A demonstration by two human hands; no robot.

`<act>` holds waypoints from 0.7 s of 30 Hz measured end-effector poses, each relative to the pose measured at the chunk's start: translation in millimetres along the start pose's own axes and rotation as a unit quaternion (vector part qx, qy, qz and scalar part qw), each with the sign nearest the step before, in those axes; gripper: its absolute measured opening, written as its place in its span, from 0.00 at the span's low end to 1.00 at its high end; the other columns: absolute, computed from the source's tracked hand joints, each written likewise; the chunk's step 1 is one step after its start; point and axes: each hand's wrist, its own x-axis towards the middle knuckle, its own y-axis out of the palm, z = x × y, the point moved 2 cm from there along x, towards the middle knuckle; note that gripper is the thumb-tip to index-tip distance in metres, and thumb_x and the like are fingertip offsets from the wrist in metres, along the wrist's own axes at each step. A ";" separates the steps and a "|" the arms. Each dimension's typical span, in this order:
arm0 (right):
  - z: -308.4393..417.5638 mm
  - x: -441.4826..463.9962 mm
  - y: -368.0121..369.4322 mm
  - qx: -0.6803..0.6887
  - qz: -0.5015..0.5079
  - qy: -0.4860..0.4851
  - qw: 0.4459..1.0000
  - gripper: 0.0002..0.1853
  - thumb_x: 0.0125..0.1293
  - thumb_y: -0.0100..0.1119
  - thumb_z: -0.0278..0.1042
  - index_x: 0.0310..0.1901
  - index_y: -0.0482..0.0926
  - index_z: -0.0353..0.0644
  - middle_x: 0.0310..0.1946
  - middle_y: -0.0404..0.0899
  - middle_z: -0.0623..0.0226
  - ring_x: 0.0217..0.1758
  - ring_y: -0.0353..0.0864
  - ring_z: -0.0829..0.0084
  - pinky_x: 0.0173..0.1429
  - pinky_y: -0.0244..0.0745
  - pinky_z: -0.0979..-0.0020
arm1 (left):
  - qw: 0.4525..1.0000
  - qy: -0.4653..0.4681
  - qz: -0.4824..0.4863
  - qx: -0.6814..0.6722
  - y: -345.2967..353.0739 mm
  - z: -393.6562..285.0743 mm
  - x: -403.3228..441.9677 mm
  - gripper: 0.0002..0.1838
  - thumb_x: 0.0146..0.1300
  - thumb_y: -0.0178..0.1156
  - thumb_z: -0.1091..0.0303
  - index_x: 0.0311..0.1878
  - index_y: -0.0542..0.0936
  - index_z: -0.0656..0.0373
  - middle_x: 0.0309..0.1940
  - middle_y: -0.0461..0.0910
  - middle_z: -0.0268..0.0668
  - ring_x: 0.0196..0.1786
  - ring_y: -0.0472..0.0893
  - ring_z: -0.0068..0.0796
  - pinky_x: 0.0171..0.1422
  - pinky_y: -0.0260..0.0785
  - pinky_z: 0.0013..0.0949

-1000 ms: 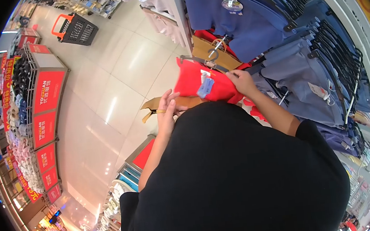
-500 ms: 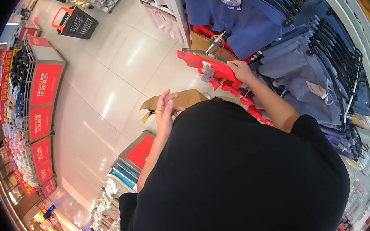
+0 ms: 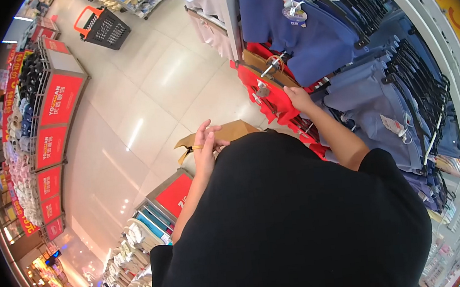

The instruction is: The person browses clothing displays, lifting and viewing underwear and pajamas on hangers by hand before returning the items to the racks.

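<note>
My right hand (image 3: 300, 100) is closed on the upper edge of a red garment (image 3: 274, 101) by the end of its dark hanger. A small grey tag (image 3: 262, 90) shows on the red cloth, which hangs by a metal display arm (image 3: 273, 66). My left hand (image 3: 206, 145) is raised with its fingers apart and slightly bent, a yellow ring on one of them. Beside it is a brown, paper-like item (image 3: 234, 130), partly hidden by my black shirt. I cannot tell whether they touch.
Blue shorts (image 3: 295, 19) and grey-blue garments (image 3: 361, 82) hang on the rack to the right. A black basket with a red handle (image 3: 107, 30) stands on the tiled floor. Red-fronted bins (image 3: 60, 99) line the left; a low red-panelled display (image 3: 173, 194) is close by my left arm.
The red garment has swung from lying outward to hanging lower, and its tag shows less. My right hand has stayed on it. The view has shifted slightly.
</note>
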 end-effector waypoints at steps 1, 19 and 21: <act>-2.7 -1.9 0.5 0.005 0.014 0.010 1.000 0.25 0.74 0.48 0.52 0.42 0.81 0.33 0.34 0.83 0.49 0.42 0.84 0.54 0.49 0.74 0.60 | 1.000 -0.001 0.000 -0.002 -0.3 0.3 0.6 0.26 0.75 0.49 0.60 0.70 0.61 0.63 0.54 0.77 0.42 0.35 0.84 0.27 0.32 0.64 0.21; 306.9 -106.3 -180.2 -0.223 -0.480 -0.318 0.787 0.24 0.55 0.70 0.31 0.54 0.78 0.35 0.51 0.80 0.55 0.55 0.79 0.55 0.58 0.72 0.59 | 0.993 0.070 0.090 -0.004 7.9 -21.1 25.4 0.25 0.71 0.53 0.73 0.69 0.63 0.62 0.53 0.75 0.41 0.35 0.81 0.23 0.41 0.74 0.23; 308.2 -96.1 -183.4 -0.264 -0.442 -0.272 0.813 0.21 0.59 0.68 0.34 0.52 0.79 0.36 0.43 0.83 0.57 0.45 0.81 0.57 0.50 0.74 0.60 | 0.991 0.089 0.099 0.010 3.1 -21.9 33.1 0.24 0.71 0.52 0.73 0.69 0.63 0.61 0.52 0.76 0.42 0.34 0.81 0.25 0.36 0.68 0.20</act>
